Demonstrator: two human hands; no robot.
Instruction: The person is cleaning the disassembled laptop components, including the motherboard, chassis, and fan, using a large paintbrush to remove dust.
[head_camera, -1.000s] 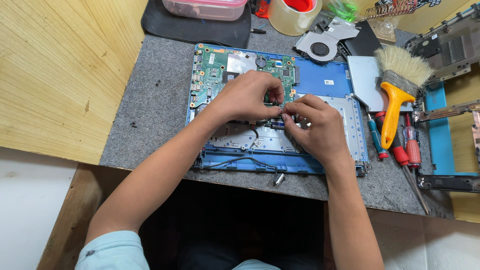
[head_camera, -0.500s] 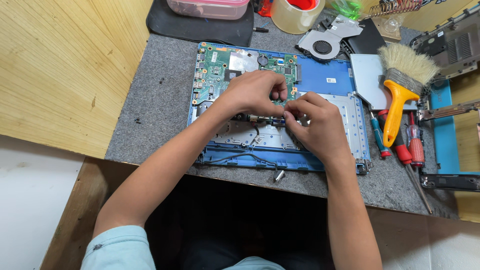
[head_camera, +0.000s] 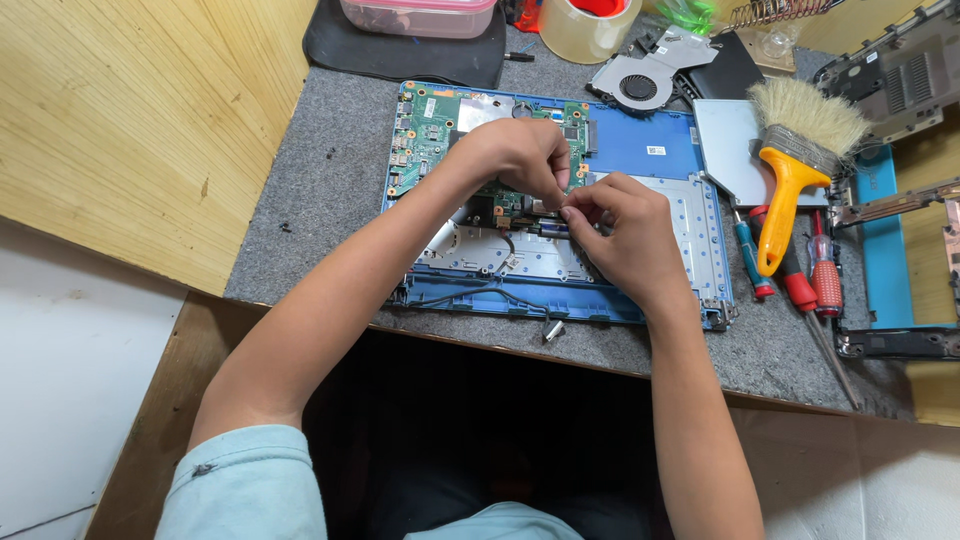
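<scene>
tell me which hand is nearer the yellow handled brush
Right. The right hand works over the open laptop's middle, closer to the yellow handled brush; the left hand lies beyond it, over the green board.

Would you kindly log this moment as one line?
left hand pinching at circuit board | right hand fingertips alongside | opened laptop

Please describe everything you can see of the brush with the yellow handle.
The brush is a wide paint-style brush with pale, frayed bristles, a dull metal band and a glossy yellow handle that looks plastic. It lies flat, bristles toward the far side, handle end toward the person. Its head rests on a grey metal plate; the handle crosses the red-handled screwdrivers. It lies right of the opened blue laptop. No hand touches it.
</scene>
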